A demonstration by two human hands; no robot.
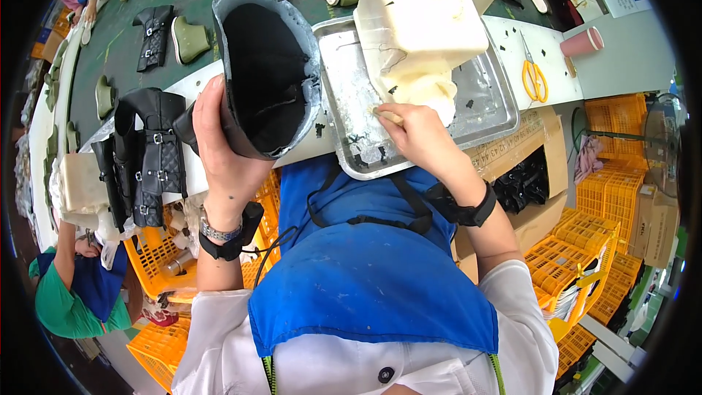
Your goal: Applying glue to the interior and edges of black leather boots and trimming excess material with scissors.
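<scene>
My left hand (223, 135) is closed round a black rubber boot (235, 128), its wide opening tilted up toward me. A ragged grey-blue edge runs round that opening, and the inside is dark. My right hand (420, 135) pinches a short pale stick (390, 115) over a metal tray (347, 77); the stick's far end is hard to make out. Inside the tray a white plastic jug (431, 18) lies on its side, with whitish residue and black scraps around it. The right fingers are just beside the jug's lower end.
Black buckled boots (157, 139) stand at left; olive ankle boots (191, 39) lie farther back on the green table (117, 36). Orange scissors (534, 80) and a pink cup (583, 42) are at right. Yellow crates (578, 249) and a cardboard box (523, 146) stand below. A co-worker (84, 285) works at left.
</scene>
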